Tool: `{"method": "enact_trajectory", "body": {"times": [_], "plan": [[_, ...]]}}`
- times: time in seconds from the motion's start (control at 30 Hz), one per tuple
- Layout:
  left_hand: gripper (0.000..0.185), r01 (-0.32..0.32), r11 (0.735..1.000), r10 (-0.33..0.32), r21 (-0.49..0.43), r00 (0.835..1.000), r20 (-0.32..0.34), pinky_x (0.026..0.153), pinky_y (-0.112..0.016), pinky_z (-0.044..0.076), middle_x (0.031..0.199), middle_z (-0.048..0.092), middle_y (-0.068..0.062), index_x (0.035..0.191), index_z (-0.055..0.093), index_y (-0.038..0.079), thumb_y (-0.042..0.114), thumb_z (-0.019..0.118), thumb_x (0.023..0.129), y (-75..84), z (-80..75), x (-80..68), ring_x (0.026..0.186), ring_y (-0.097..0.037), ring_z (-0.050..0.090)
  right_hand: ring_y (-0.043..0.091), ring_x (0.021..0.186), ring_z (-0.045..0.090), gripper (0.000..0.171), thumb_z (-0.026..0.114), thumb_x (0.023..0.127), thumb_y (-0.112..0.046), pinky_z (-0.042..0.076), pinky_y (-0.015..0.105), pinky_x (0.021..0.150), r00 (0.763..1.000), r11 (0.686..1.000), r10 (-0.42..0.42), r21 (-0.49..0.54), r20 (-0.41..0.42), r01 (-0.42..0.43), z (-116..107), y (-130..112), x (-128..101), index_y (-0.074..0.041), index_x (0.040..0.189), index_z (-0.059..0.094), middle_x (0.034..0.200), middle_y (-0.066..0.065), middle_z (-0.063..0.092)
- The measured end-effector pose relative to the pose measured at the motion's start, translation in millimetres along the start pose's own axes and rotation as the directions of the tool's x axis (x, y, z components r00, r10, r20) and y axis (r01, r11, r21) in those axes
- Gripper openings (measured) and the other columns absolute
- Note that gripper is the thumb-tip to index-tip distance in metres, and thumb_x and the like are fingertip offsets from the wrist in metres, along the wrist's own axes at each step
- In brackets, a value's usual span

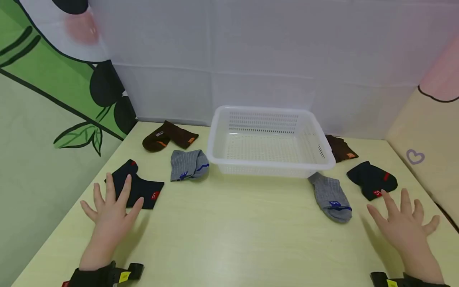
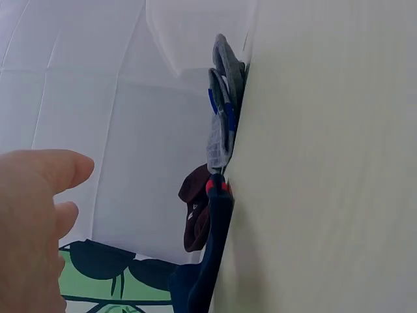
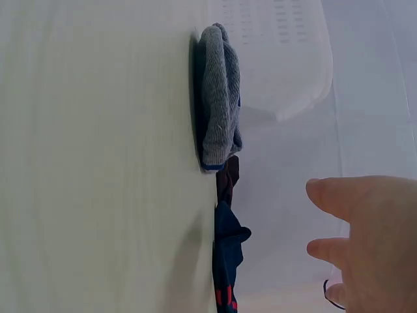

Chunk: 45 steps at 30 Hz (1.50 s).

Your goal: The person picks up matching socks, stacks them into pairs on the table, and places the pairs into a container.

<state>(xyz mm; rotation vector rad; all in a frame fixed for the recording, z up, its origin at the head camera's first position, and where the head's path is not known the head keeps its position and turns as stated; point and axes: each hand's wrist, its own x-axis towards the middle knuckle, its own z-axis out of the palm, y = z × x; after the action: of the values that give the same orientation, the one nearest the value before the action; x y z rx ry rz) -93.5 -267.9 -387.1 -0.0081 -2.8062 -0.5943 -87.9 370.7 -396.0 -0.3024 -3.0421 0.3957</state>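
My left hand [image 1: 112, 213], fingers spread, hovers above the table's left side and overlaps a navy sock [image 1: 143, 191] with red marks in the head view. In the left wrist view its thumb and fingers hold nothing. On the right, my right hand [image 1: 405, 225] is also spread in the air, its fingertips near another navy sock [image 1: 369, 179]. A grey sock [image 1: 190, 164] with blue marks lies left of the white basket [image 1: 272, 164], and a second grey sock [image 1: 331, 197] lies at its right front corner. Brown socks [image 1: 179, 135] lie at the back left; another brown sock [image 1: 340, 149] is partly hidden behind the basket.
The perforated basket stands at the back middle of the pale wooden table [image 1: 229, 231]. Behind it hangs a white sheet [image 1: 265, 52]. A wall with a painted panda and leaves [image 1: 80, 135] rises at left, and a beige wall [image 1: 426, 131] borders the right edge.
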Motion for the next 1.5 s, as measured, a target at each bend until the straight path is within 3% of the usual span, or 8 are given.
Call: {"method": "enact_trajectory", "body": {"times": [0.17,0.53,0.67,0.8,0.9,1.03,1.3,1.5], "plan": [[0.069,-0.026,1.0,0.026,0.005,1.0,0.015,0.093,-0.076,-0.016,0.155,-0.012,-0.025,0.152,0.016,0.015,0.048,0.041,0.097,10.0,6.7,2.8,0.138,-0.052,-0.017,0.062,0.131,-0.01,0.079,0.032,0.095,-0.06,-0.015,0.079,0.089,1.0,0.999,-0.017,0.03,0.015,0.017,4,-10,1,-0.008,0.15,0.012,0.15,0.031,-0.015],[0.066,-0.031,0.999,0.031,0.014,1.0,0.006,0.097,-0.076,-0.007,0.155,-0.001,-0.028,0.148,0.028,0.008,0.034,0.054,0.094,23.0,16.5,3.8,0.138,-0.053,-0.006,0.062,0.13,-0.001,0.073,0.037,0.096,-0.056,-0.011,0.078,0.091,0.993,0.993,-0.115,0.033,0.023,0.114,15,-30,13,-0.006,0.147,0.021,0.152,0.031,-0.006],[0.071,-0.097,0.994,0.097,-0.056,0.995,-0.017,0.098,-0.074,-0.001,0.154,-0.007,-0.029,0.148,0.025,0.007,0.022,0.062,0.089,28.9,28.6,2.9,0.136,-0.054,-0.004,0.062,0.129,0.005,0.07,0.043,0.095,-0.053,-0.007,0.078,0.093,0.987,0.989,-0.144,0.031,0.064,0.142,21,-41,15,-0.006,0.145,0.025,0.152,0.031,-0.002],[0.078,-0.193,0.968,0.197,-0.16,0.98,0.013,0.097,-0.072,0.004,0.15,-0.012,-0.03,0.15,0.02,0.008,0.016,0.065,0.086,38.3,45.9,0.9,0.133,-0.055,-0.003,0.061,0.127,0.01,0.068,0.053,0.092,-0.047,0.0,0.078,0.093,0.975,0.982,-0.186,0.056,0.123,0.18,28,-53,15,-0.005,0.142,0.031,0.152,0.031,0.004],[0.074,-0.22,0.95,0.234,-0.22,0.972,0.038,0.098,-0.07,0.005,0.151,-0.011,-0.029,0.149,0.023,0.009,0.016,0.063,0.088,46.7,56.3,0.6,0.134,-0.052,-0.003,0.06,0.127,0.012,0.066,0.058,0.091,-0.041,0.003,0.077,0.093,0.967,0.974,-0.219,0.091,0.133,0.208,31,-59,16,-0.004,0.14,0.035,0.151,0.031,0.008],[0.065,-0.244,0.934,0.254,-0.26,0.967,0.006,0.097,-0.07,0.004,0.149,-0.001,-0.03,0.144,0.034,0.003,0.014,0.063,0.087,54.6,65.7,2.0,0.134,-0.051,0.0,0.058,0.127,0.015,0.062,0.061,0.09,-0.037,0.007,0.076,0.093,0.958,0.968,-0.245,0.096,0.147,0.233,34,-63,17,-0.002,0.137,0.04,0.149,0.033,0.015],[0.051,-0.196,0.911,0.215,-0.364,0.977,0.012,0.098,-0.066,0.01,0.146,0.014,-0.029,0.134,0.048,0.001,0.012,0.063,0.086,66.3,82.4,7.4,0.132,-0.045,0.012,0.058,0.123,0.025,0.059,0.064,0.087,-0.029,0.02,0.075,0.088,0.945,0.961,-0.268,0.118,0.189,0.249,37,-62,18,0.001,0.135,0.044,0.143,0.036,0.026],[0.048,-0.156,0.897,0.203,-0.414,0.977,0.072,0.098,-0.064,0.014,0.144,0.02,-0.026,0.131,0.05,0.002,0.011,0.063,0.086,80.3,92.6,8.3,0.129,-0.041,0.02,0.06,0.118,0.032,0.053,0.068,0.084,-0.021,0.029,0.075,0.085,0.932,0.945,-0.313,0.161,0.181,0.286,33,-56,20,0.004,0.128,0.051,0.138,0.038,0.032]]}}
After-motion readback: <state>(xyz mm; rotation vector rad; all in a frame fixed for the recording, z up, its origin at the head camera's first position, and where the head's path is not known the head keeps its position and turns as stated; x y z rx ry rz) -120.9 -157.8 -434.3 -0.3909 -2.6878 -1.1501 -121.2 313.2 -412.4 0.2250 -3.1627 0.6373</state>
